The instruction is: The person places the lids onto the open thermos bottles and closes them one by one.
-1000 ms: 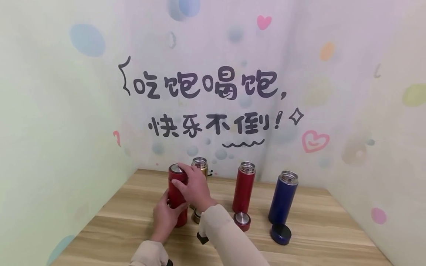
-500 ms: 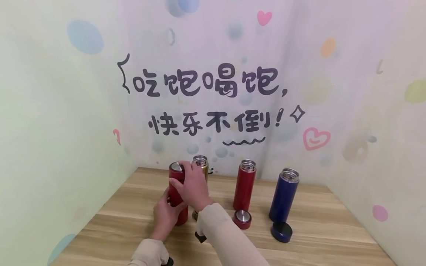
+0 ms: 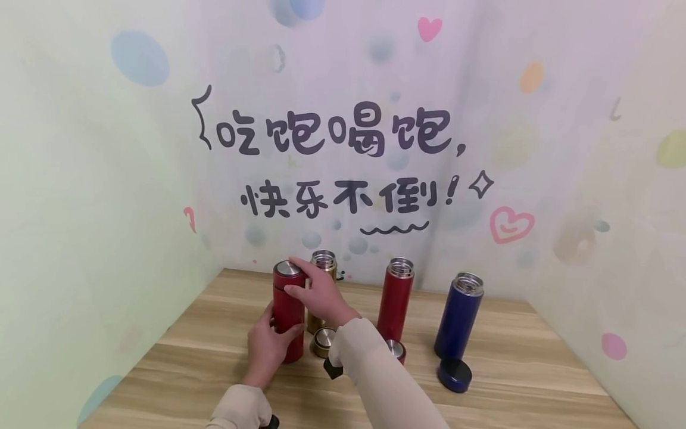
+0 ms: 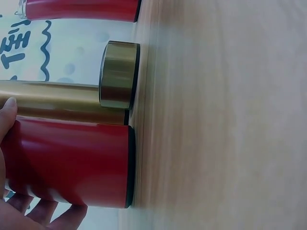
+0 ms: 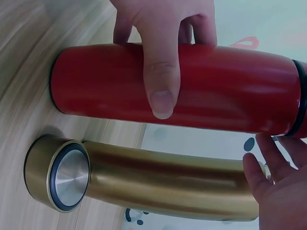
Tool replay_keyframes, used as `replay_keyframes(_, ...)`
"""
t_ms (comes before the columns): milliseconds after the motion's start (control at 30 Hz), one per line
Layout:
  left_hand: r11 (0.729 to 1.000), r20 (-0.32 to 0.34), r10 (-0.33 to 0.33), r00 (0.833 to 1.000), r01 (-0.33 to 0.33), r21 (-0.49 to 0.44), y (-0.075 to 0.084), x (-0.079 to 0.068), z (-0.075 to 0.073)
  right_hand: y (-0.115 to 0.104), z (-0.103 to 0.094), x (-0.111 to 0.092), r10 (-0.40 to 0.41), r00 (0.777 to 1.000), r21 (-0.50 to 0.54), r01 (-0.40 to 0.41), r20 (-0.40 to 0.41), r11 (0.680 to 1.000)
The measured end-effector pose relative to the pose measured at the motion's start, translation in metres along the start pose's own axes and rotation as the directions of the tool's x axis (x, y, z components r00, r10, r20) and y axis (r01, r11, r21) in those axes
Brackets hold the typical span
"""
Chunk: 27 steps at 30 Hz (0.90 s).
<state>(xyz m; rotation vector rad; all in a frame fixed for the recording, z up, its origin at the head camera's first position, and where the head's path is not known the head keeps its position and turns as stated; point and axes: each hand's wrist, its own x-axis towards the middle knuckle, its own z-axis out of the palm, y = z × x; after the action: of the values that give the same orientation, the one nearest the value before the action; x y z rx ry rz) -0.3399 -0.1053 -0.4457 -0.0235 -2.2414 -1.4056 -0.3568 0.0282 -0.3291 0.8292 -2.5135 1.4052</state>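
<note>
My left hand (image 3: 266,351) grips the body of a red thermos (image 3: 287,313), which stands upright at the left of the table. Its thumb lies across the front of the thermos in the right wrist view. My right hand (image 3: 324,296) holds the red lid (image 3: 284,278) with a silver disc on top, thumb in front and fingers at the far side. A dark seam runs between lid and body. Just behind stands an uncapped gold thermos (image 5: 168,182), partly hidden by my right hand in the head view. Its gold lid (image 5: 69,177) rests on the table before it.
Farther right stand another uncapped red thermos (image 3: 396,301) and an uncapped blue one (image 3: 458,316). A second red lid (image 3: 396,350), half hidden by my right sleeve, and a blue lid (image 3: 454,375) lie in front of them. Patterned walls close off the wooden table (image 3: 187,369).
My right hand has turned slightly around the lid, its wrist and forearm swinging to the right, so the gold lid shows again. My left hand and the red thermos have stayed in place.
</note>
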Motion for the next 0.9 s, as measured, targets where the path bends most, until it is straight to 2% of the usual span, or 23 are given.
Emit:
replay_keyframes(267,1.000,0.018,-0.025,1.000,0.025,-0.004,0.001,-0.002,0.000,-0.001,0.005,0.000,0.022,0.997,-0.093,-0.030,-0.076,0.995)
replay_keyframes(367,1.000,0.018,-0.028,0.999,0.028,0.004,0.000,-0.002,0.000,-0.002,0.010,0.001,0.013,0.991,-0.196,-0.039,-0.130,0.980)
replay_keyframes(433,1.000,0.021,-0.031,0.999,0.031,0.007,0.000,-0.001,0.000,-0.004,0.014,0.002,-0.012,0.986,-0.303,-0.039,-0.164,0.952)
replay_keyframes(533,0.999,0.032,-0.042,0.999,0.042,0.009,0.000,0.000,0.000,-0.007,0.018,0.001,-0.049,0.978,-0.454,-0.051,-0.205,0.890)
replay_keyframes(633,0.999,0.041,-0.044,0.998,0.044,0.007,0.001,0.001,0.000,-0.010,0.020,-0.001,-0.078,0.972,-0.555,-0.061,-0.223,0.830)
replay_keyframes(700,0.999,0.046,-0.051,0.998,0.050,0.009,0.000,0.001,0.000,-0.010,0.020,-0.001,-0.084,0.972,-0.585,-0.062,-0.220,0.808)
replay_keyframes(733,0.999,0.048,-0.054,0.997,0.053,0.011,0.000,0.001,0.000,-0.010,0.020,-0.002,-0.081,0.974,-0.582,-0.060,-0.213,0.811)
replay_keyframes(767,0.998,0.048,-0.056,0.997,0.056,0.015,0.001,0.001,-0.001,-0.009,0.020,-0.002,-0.071,0.976,-0.560,-0.057,-0.204,0.827)
replay_keyframes(900,0.999,0.039,-0.045,0.998,0.044,0.022,0.002,0.000,-0.002,-0.002,0.015,-0.002,-0.044,0.990,-0.354,-0.005,-0.131,0.935)
